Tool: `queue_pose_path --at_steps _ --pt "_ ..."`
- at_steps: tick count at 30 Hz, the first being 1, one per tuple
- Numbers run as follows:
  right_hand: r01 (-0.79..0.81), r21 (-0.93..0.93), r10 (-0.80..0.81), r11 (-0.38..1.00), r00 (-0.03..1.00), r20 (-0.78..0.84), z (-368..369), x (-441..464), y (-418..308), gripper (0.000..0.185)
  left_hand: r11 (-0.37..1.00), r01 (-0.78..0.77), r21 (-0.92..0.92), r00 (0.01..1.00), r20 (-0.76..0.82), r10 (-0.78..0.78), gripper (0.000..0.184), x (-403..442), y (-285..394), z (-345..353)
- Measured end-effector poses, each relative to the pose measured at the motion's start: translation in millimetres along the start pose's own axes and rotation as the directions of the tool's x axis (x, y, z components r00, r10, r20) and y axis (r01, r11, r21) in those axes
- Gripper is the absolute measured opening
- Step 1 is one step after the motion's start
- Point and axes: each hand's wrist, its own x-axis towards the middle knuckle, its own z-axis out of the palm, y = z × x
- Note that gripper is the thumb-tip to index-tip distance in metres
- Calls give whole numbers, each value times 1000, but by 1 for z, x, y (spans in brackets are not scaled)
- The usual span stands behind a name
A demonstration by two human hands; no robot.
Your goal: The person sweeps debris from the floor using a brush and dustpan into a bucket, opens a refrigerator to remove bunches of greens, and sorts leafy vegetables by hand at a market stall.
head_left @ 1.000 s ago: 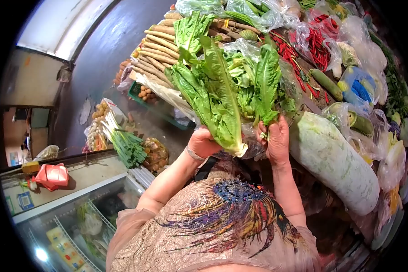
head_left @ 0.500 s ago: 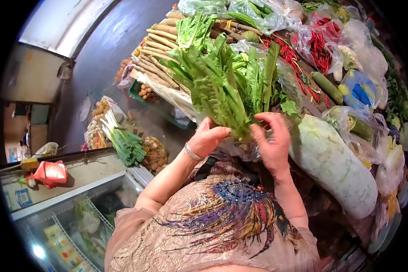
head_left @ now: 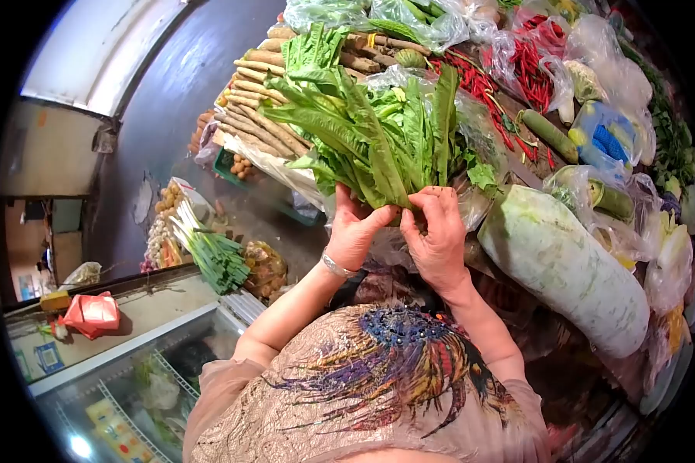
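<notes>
A bunch of long-leaf lettuce [head_left: 380, 158] stands in front of me, its green leaves fanned up and away from my body. My left hand [head_left: 355, 235] is closed around the lower stems from the left, a silver bangle on its wrist. Close beside it, my right hand [head_left: 438, 241] pinches the base of the same bunch with thumb and fingers. The fingertips of both hands nearly meet there, and the cut stem ends are mostly hidden. More lettuce leaves [head_left: 444, 123] lie just behind and overlap the bunch.
A large winter melon [head_left: 567, 266] lies to the right of my hands. Behind are long brown roots [head_left: 259, 119], bagged red chillies [head_left: 529, 73] and a green gourd [head_left: 548, 135]. Scallions [head_left: 212, 251] and a glass-topped case [head_left: 143, 386] are on the left.
My right hand has moved left and closed in on the stem base beside my left hand. The bunch's leaves have spread and leaned further away. The view has shifted slightly.
</notes>
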Motion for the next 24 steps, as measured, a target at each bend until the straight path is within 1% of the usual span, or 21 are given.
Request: queue_pose_path --at_steps 2,3,4,5,6,7,9,10,11,12,13,15,16,17,18,19,20,21,22,23,24 --pt "-8 146 14 989 999 -39 1 0 2 25 1000 8 -20 1000 8 -8 69 1 0 -2" --pt "-7 150 12 989 999 -35 1 -2 2 25 999 15 -41 1000 13 -14 70 1 4 0" --pt "-115 254 119 960 993 1 0 -4 1 23 999 10 -42 1000 7 -10 70 0 7 3" --pt "-222 350 219 910 975 48 0 -7 1 21 994 64 -91 998 -8 -65 68 -3 11 7" --pt "-212 385 224 898 974 13 2 -10 5 19 983 117 -141 992 -21 -121 65 -4 14 11" --pt "-237 559 272 795 962 21 5 -11 9 16 983 114 -144 993 -25 -118 65 -3 14 10" --pt "-304 834 409 459 907 106 4 -10 5 14 957 158 -242 986 -14 -166 66 0 14 8" --pt "-304 834 403 461 909 108 -1 -7 4 14 956 186 -229 981 -16 -195 67 0 15 5" --pt "-399 881 488 253 839 240 -7 -4 6 15 956 180 -231 982 -19 -189 67 0 17 3" --pt "-469 883 539 28 751 382 -12 -3 9 16 941 208 -266 976 -12 -219 68 -1 19 1" --pt "-438 898 469 -45 785 406 -15 -4 17 21 924 237 -300 968 -4 -249 69 -2 21 0" --pt "-533 833 419 152 798 434 -23 3 24 25 926 230 -300 971 12 -237 72 0 20 -2" --pt "-535 831 415 152 798 437 -27 6 33 25 955 177 -239 984 29 -175 73 0 17 -5" --pt "-631 704 459 325 756 466 -29 10 43 28 977 121 -178 992 48 -114 75 0 13 -8" --pt "-697 538 509 474 715 479 -30 12 47 33 977 120 -179 993 45 -113 75 -1 10 -11" --pt "-696 538 507 475 716 480 -30 12 47 33 992 72 -106 997 38 -68 76 0 8 -14" --pt "-614 320 517 722 785 341 -30 14 45 37 999 20 -32 999 37 -19 77 2 7 -15" --pt "-490 42 472 871 856 210 -31 15 44 42 999 14 -32 999 36 -13 77 3 11 -14" --pt "-513 229 470 828 856 218 -32 14 41 52 999 2 39 1000 31 -3 76 2 15 -10" --pt "-514 228 470 827 854 222 -32 12 35 52 994 -5 110 1000 25 2 74 0 17 -8" --pt "-492 302 411 817 863 294 -31 12 23 55 988 -29 150 999 25 25 73 0 17 -7"
